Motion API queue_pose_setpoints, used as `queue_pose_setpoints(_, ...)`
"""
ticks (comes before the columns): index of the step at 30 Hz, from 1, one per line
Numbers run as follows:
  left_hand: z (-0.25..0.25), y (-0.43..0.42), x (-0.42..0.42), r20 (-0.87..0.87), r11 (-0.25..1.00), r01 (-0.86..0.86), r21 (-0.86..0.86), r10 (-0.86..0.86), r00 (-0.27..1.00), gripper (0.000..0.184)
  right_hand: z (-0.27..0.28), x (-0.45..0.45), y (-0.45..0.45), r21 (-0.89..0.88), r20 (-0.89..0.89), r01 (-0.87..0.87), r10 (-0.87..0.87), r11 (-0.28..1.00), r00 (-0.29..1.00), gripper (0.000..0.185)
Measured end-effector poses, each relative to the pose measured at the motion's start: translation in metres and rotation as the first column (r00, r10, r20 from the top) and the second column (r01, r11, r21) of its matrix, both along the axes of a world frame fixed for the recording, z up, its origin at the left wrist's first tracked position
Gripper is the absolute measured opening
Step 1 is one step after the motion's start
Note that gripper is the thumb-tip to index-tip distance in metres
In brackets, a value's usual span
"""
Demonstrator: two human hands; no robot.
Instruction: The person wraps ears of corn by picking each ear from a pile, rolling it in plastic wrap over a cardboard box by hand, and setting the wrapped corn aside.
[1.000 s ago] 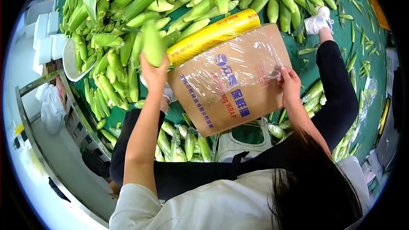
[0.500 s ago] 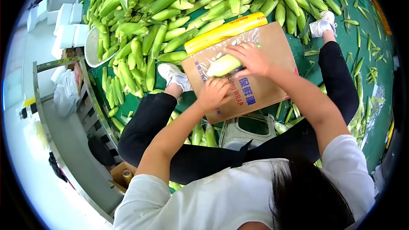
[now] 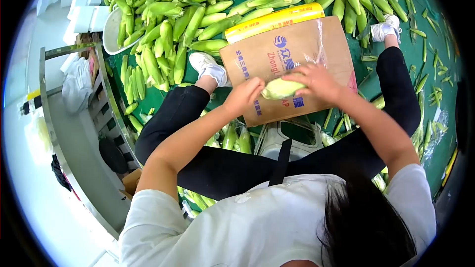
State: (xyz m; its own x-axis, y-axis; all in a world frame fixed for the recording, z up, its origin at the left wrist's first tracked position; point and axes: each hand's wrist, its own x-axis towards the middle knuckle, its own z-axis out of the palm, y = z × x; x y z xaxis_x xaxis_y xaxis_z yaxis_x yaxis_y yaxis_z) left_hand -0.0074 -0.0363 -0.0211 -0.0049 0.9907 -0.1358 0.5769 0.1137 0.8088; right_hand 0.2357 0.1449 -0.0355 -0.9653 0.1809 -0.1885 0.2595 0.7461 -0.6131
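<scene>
A pale green ear of corn (image 3: 281, 89) is held between my two hands, above the near half of a brown cardboard box (image 3: 247, 55) with printed lettering. My left hand (image 3: 243, 95) pinches its left end, fingers closed together. Around the right end, my right hand (image 3: 316, 83) has its fingers curled over the husk. A sheen on the corn looks like clear film, though its edges cannot be made out. At the far edge of the box lies a yellow roll of cling film (image 3: 274, 22), and a shiny strip of film (image 3: 320, 44) runs down the box's right side.
A large heap of corn ears (image 3: 198, 17) covers the green floor (image 3: 368, 76) beyond the box. A white tub (image 3: 112, 32) stands left of it, near a metal-framed rack (image 3: 49, 99). A grey stool (image 3: 292, 141) is under the box; husk scraps (image 3: 435, 69) lie at right.
The corn has been lifted off the box and brought nearer to me, between both hands. My left hand has moved from beside it onto its left end. More of the box's print shows.
</scene>
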Motion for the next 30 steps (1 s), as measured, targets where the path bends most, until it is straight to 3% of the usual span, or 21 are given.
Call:
queue_pose_setpoints(1,-0.017,0.01,0.001,0.036,0.999,0.042,0.033,-0.043,0.998,0.008,0.002,0.003,-0.012,0.029,-0.021,0.052,-0.052,0.998,0.998,0.058)
queue_pose_setpoints(4,-0.055,0.054,-0.004,-0.15,0.982,0.143,0.123,-0.124,0.981,0.008,-0.01,-0.005,-0.017,0.184,-0.125,0.237,-0.217,0.954,0.968,0.049)
queue_pose_setpoints(6,-0.047,0.1,-0.014,-0.371,0.95,0.219,-0.224,-0.291,0.882,0.015,-0.026,-0.029,-0.002,0.327,-0.233,0.376,-0.311,0.867,0.921,0.044)
queue_pose_setpoints(8,0.001,0.161,-0.023,-0.552,0.885,0.182,-0.429,-0.416,0.723,0.027,-0.039,-0.064,0.027,0.336,-0.306,0.554,-0.468,0.762,0.829,0.037)
queue_pose_setpoints(11,0.02,0.223,-0.063,-0.614,1.0,-0.023,-0.016,0.008,0.789,0.041,-0.042,-0.107,0.071,0.14,-0.231,0.582,-0.546,0.801,0.806,0.042)
queue_pose_setpoints(12,0.026,0.238,-0.071,-0.587,0.992,-0.096,0.085,0.127,0.8,0.043,-0.039,-0.11,0.064,0.192,-0.227,0.524,-0.482,0.83,0.846,0.045)
queue_pose_setpoints(13,0.029,0.245,-0.071,-0.581,0.991,-0.073,0.113,0.125,0.804,0.041,-0.024,-0.109,0.044,0.242,-0.21,0.456,-0.412,0.856,0.886,0.048)
queue_pose_setpoints(15,0.008,0.247,-0.06,-0.364,0.987,0.139,0.081,-0.1,0.926,0.04,-0.012,-0.111,0.029,0.268,-0.066,0.315,-0.309,0.91,0.949,0.054)
queue_pose_setpoints(17,-0.025,0.234,-0.039,-0.084,0.933,0.349,0.083,-0.343,0.936,0.038,-0.008,-0.112,0.026,0.201,0.162,0.189,-0.223,0.961,0.961,0.06)
queue_pose_setpoints(18,-0.048,0.221,-0.025,-0.407,0.859,0.494,0.138,-0.406,0.819,0.042,0.003,-0.113,0.024,0.098,0.286,0.126,-0.149,0.987,0.947,0.058)
queue_pose_setpoints(20,-0.075,0.192,0.005,-0.265,0.966,0.259,0.0,-0.25,0.931,0.048,0.021,-0.1,0.026,-0.132,0.381,0.057,-0.002,0.99,0.925,0.061)
queue_pose_setpoints(21,-0.079,0.184,0.017,-0.484,0.95,0.312,0.022,-0.263,0.835,0.051,0.004,-0.095,0.023,-0.201,0.371,-0.026,0.101,0.979,0.923,0.063)
queue_pose_setpoints(22,-0.076,0.178,0.027,-0.546,0.937,0.347,0.037,-0.272,0.792,0.051,0.0,-0.094,0.022,-0.268,0.349,-0.112,0.205,0.957,0.915,0.065)
queue_pose_setpoints(23,-0.071,0.169,0.034,-0.608,0.924,0.38,0.045,-0.277,0.744,0.05,-0.003,-0.103,0.022,-0.645,0.507,-0.214,0.62,0.734,0.599,0.075)
queue_pose_setpoints(24,-0.065,0.164,0.04,-0.672,0.908,0.416,0.055,-0.274,0.688,0.05,0.001,-0.083,0.001,-0.792,0.511,-0.062,0.714,0.608,0.478,0.082)
queue_pose_setpoints(25,-0.06,0.164,0.04,-0.694,0.905,0.419,0.079,-0.252,0.675,0.05,-0.025,-0.06,-0.036,-0.836,0.283,-0.273,0.801,0.475,0.528,0.084)
queue_pose_setpoints(27,-0.064,0.159,0.044,-0.673,0.916,0.382,0.125,-0.204,0.711,0.052,0.018,-0.033,-0.07,-0.866,0.315,-0.212,0.824,0.452,0.472,0.08)
queue_pose_setpoints(29,-0.075,0.144,0.062,-0.65,0.921,0.351,0.168,-0.164,0.742,0.053,0.026,0.005,-0.061,-0.925,0.277,-0.013,0.697,0.38,0.662,0.073)
queue_pose_setpoints(30,-0.068,0.138,0.074,-0.672,0.897,0.434,0.084,-0.271,0.689,0.054,0.026,0.025,-0.059,-0.948,0.267,0.085,0.614,0.308,0.743,0.067)
